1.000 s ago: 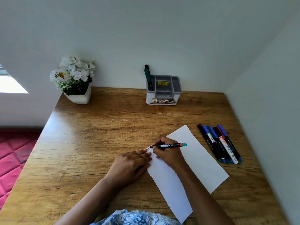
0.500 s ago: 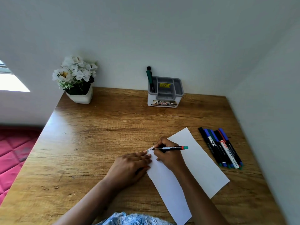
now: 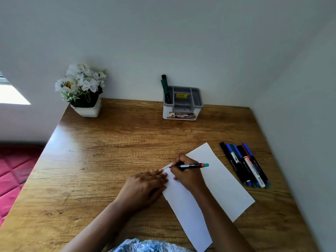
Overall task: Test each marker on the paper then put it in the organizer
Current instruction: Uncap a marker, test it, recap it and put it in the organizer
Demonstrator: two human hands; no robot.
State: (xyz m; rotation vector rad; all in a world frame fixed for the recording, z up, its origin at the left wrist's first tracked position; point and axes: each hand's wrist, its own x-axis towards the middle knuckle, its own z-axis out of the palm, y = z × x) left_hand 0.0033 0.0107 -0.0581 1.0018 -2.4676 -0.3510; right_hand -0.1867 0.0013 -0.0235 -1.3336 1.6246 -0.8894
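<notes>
My right hand (image 3: 185,172) grips a black marker (image 3: 192,165) with a red band and teal end, its tip on the top left corner of the white paper (image 3: 218,184), where small scribbles show. My left hand (image 3: 143,186) lies flat with its fingers pressing the paper's left edge. Several more markers (image 3: 243,164), blue, green, black and one white, lie side by side right of the paper. The white and grey organizer (image 3: 182,103) stands at the back against the wall, with two markers (image 3: 165,88) upright in its left compartment.
A white pot of white flowers (image 3: 83,90) stands at the back left corner of the wooden table (image 3: 109,151). Walls close in the back and the right side. A pink quilted surface (image 3: 12,171) lies beyond the table's left edge.
The marker in my right hand has shifted slightly along the paper's corner while scribbling. My left hand has stayed on the paper.
</notes>
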